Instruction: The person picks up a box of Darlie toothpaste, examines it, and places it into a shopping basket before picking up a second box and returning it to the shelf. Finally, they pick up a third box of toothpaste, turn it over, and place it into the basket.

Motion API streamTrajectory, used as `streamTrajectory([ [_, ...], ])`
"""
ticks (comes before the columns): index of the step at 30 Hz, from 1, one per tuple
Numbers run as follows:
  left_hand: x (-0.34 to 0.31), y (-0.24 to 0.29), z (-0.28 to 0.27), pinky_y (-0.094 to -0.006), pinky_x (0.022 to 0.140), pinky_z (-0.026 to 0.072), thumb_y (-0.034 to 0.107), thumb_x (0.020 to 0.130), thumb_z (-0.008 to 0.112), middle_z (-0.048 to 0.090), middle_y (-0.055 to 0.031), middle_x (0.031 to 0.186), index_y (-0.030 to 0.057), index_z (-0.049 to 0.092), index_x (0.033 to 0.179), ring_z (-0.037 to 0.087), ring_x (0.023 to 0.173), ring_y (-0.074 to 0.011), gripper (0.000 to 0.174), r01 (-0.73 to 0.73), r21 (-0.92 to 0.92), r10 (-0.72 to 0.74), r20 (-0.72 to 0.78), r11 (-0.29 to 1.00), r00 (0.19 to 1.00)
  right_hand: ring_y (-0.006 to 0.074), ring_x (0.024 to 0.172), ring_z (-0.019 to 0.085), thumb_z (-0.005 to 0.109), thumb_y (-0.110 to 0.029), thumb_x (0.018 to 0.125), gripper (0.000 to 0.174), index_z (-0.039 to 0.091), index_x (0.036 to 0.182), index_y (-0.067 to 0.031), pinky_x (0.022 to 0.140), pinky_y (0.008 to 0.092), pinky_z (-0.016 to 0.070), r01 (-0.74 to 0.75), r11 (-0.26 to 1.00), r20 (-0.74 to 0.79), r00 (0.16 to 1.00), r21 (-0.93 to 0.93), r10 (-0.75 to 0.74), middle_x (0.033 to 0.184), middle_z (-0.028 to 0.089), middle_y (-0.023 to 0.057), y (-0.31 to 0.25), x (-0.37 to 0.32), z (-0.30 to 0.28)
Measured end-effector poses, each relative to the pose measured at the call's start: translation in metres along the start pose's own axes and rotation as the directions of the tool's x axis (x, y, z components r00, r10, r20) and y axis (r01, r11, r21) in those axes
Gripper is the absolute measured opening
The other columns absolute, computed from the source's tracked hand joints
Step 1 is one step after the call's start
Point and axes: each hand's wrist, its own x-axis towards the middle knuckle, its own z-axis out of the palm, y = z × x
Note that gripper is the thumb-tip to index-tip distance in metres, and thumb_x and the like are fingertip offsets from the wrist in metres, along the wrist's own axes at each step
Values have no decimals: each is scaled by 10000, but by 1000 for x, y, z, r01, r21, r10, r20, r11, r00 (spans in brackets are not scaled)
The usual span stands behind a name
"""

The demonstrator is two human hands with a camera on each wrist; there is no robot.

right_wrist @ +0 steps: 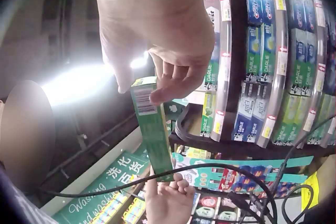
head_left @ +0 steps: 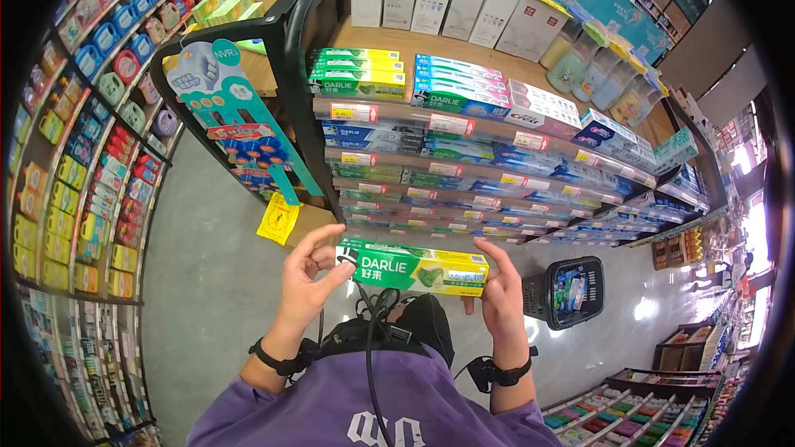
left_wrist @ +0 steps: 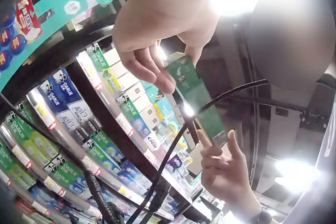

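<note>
A green and yellow DARLIE toothpaste box [head_left: 414, 267] is held level in front of the body, its printed front facing up in the head view. At its left end my left hand [head_left: 313, 273] pinches it, thumb over the front edge. My right hand [head_left: 502, 291] holds the opposite end between thumb and fingers. The left wrist view shows the plain green side of the toothpaste box [left_wrist: 202, 103] spanning both hands. A barcode shows near the right fingers in the right wrist view, where my right hand [right_wrist: 163, 40] is close above.
Ahead stands a shelf unit [head_left: 530, 134] with rows of boxed toothpaste. A black shopping basket [head_left: 537, 298] with packages inside sits on the floor at right. More stocked shelves [head_left: 79, 165] line the left. A black cable [head_left: 370, 372] hangs down my front.
</note>
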Motion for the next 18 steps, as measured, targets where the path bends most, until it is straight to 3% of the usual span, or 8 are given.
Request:
streamTrajectory([
  [3, -1, 2, -3, -256, 766, 543, 59, 892, 726, 725, -121, 1043, -29, 543, 1367, 695, 884, -161, 516, 12, -94, -11, 8, 996, 1000, 161, 793, 673, 759, -150, 903, 714, 388, 1489, 16, 613, 259, 543, 9, 1000, 49, 999, 14, -10, 1054, 720, 153, -3, 0, 9],
  [6, -1, -8, -23, -302, 770, 576, 51, 892, 718, 721, -141, 1085, -42, 514, 1387, 704, 905, -181, 543, 58, -23, -56, 85, 998, 995, 160, 800, 678, 779, -6, 836, 726, 421, 1468, 8, 632, 264, 557, -51, 996, 39, 998, -72, 54, 1049, 723, 151, 0, -1, 7],
  [9, 0, -8, -25, -330, 785, 597, 52, 889, 716, 716, -150, 1117, -56, 511, 1386, 706, 910, -189, 549, -35, -154, 56, 133, 987, 990, 155, 784, 680, 772, 40, 820, 672, 467, 1419, 10, 627, 270, 562, -118, 990, -66, 991, -82, 113, 1028, 727, 144, 0, 2, 11],
  [12, 0, -9, -19, -331, 758, 596, 67, 890, 718, 710, -154, 1147, -63, 514, 1385, 704, 890, -189, 551, -53, -74, 58, 70, 996, 996, 150, 744, 677, 770, 4, 835, 581, 510, 1354, 15, 605, 266, 554, -99, 993, -96, 991, -65, 92, 1004, 730, 136, 6, 4, 12],
  [15, -2, -10, -33, -295, 785, 555, -1, 886, 728, 729, -111, 1009, -40, 505, 1402, 708, 862, -171, 563, 63, -50, -59, 83, 997, 995, 142, 713, 671, 775, -76, 860, 483, 537, 1270, 15, 582, 263, 541, -110, 993, -103, 989, -44, 105, 972, 727, 128, 15, 8, 10],
  [18, -2, -13, -42, -304, 781, 566, 6, 875, 742, 728, -111, 1002, -39, 515, 1376, 707, 856, -173, 551, 93, -99, -82, 104, 991, 991, 140, 701, 668, 784, -181, 874, 414, 555, 1166, 5, 571, 263, 533, -116, 993, -89, 989, -5, 115, 940, 720, 116, 20, 11, 16],
])
